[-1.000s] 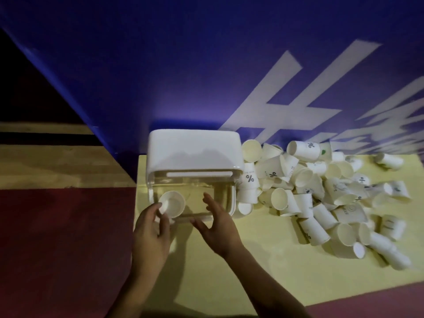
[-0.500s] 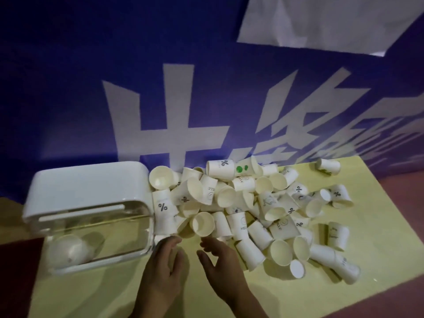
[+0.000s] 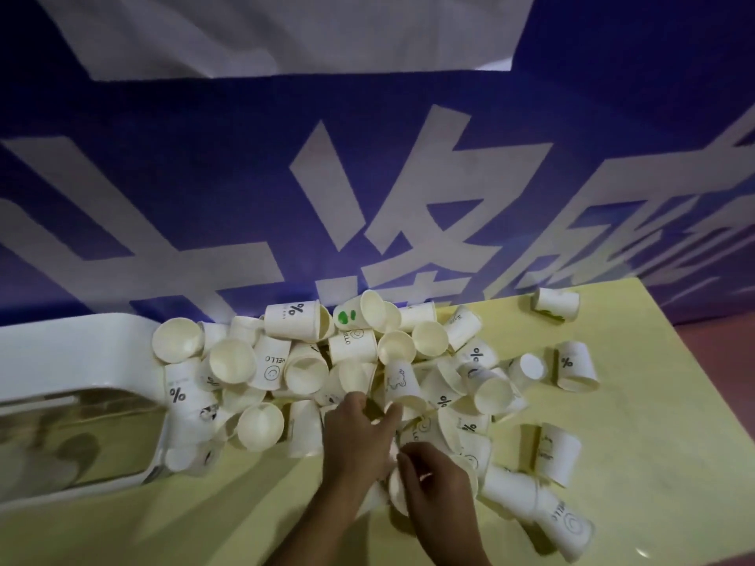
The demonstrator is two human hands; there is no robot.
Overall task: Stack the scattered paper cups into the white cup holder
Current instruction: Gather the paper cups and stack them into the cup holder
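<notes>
A heap of white paper cups [image 3: 351,361], some printed with "%" or "HELLO", lies on the yellow mat. The white cup holder [image 3: 69,353] lies on its side at the left, and one cup [image 3: 36,463] shows dimly through its clear window. My left hand [image 3: 359,439] reaches into the near side of the heap with its fingers spread over the cups. Just to its right, my right hand [image 3: 437,480] is curled around a paper cup [image 3: 394,490] whose rim shows under the fingers.
A blue banner with large white characters [image 3: 367,198] rises right behind the heap. Loose cups [image 3: 555,304] lie apart on the right of the yellow mat [image 3: 633,463]. The mat's right edge meets a reddish floor [image 3: 719,361].
The view has swung right, away from the holder. Both hands have moved from the holder's window into the heap, and my right hand has closed on a cup.
</notes>
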